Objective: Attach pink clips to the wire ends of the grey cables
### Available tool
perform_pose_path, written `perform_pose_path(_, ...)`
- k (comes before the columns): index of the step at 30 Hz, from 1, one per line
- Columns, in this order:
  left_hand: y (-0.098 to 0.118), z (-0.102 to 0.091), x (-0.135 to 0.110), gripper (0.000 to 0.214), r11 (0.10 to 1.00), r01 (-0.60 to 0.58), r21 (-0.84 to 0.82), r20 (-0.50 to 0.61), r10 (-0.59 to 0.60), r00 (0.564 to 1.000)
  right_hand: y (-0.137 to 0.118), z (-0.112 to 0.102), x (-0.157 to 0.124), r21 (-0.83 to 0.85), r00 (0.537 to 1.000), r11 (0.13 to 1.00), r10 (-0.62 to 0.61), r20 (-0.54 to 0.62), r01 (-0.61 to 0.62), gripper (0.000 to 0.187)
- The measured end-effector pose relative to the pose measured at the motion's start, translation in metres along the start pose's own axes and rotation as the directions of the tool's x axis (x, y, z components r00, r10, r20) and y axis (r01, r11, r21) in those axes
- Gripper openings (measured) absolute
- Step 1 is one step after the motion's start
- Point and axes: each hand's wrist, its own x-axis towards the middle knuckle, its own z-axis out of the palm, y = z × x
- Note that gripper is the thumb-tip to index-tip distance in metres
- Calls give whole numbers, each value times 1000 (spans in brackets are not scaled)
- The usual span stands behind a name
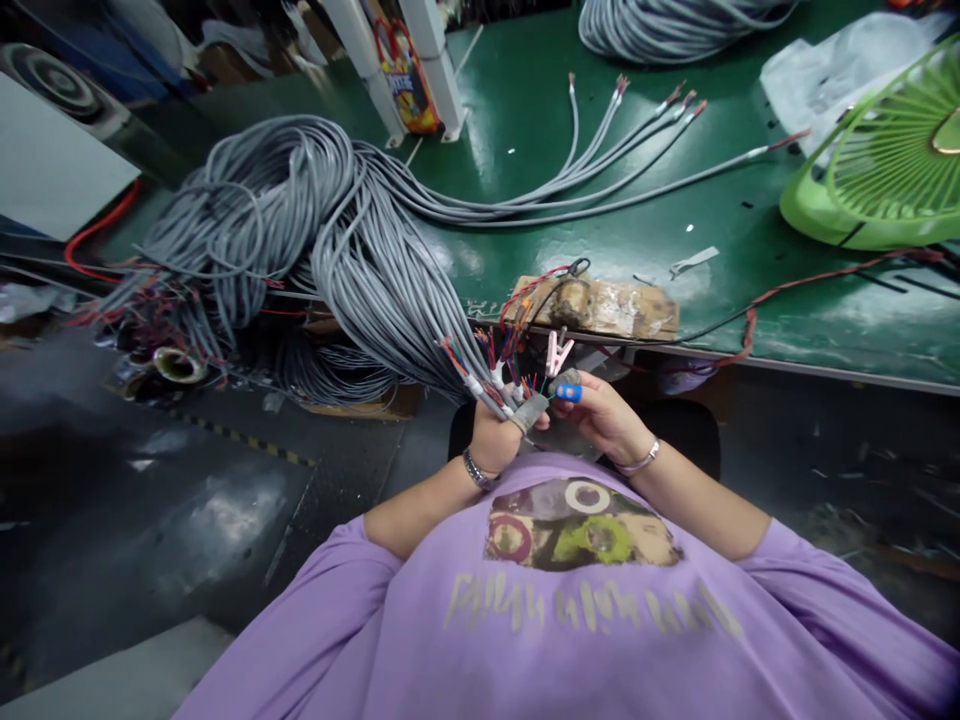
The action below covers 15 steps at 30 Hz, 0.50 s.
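My left hand (501, 432) is closed around the stripped ends of a thick bundle of grey cables (375, 270), a grey sleeve on one finger. Coloured inner wires (517, 375) fan out from the cable ends above my fist. My right hand (604, 412) is closed in a pinch on a small blue clip (568, 393) right beside those wires. A pale pink clip (556, 352) stands just above both hands, wired to a brown block (600, 305) at the edge of the green bench (675, 230).
Several grey cables with stripped ends (622, 140) lie spread on the bench. A green fan (885, 170) sits at the right, a plastic bag (825, 70) behind it. Another coil of grey cable (660, 25) lies at the back. A red-black wire (750, 320) trails along the bench edge.
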Motion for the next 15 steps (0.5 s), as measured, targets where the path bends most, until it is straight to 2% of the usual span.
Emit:
perform_pose_path(4,-3,1,1,34,998,-10,-58,-12,9,1000,-1,-9,1,-23,998,999,40,57,-39,27)
perform_pose_path(8,-2,4,4,33,997,16,-73,-3,-16,1000,-9,-11,13,33,987,986,159,32,-160,46)
perform_pose_path(10,0,7,7,32,995,15,-94,3,-15,1000,-14,-7,20,11,983,984,180,42,-180,54)
perform_pose_path(12,2,10,9,30,994,9,-113,9,-8,1000,-15,-2,27,-26,993,994,110,50,-109,56)
perform_pose_path(15,4,14,13,29,994,-1,-112,3,2,1000,-12,2,33,-166,987,975,-156,-31,148,55)
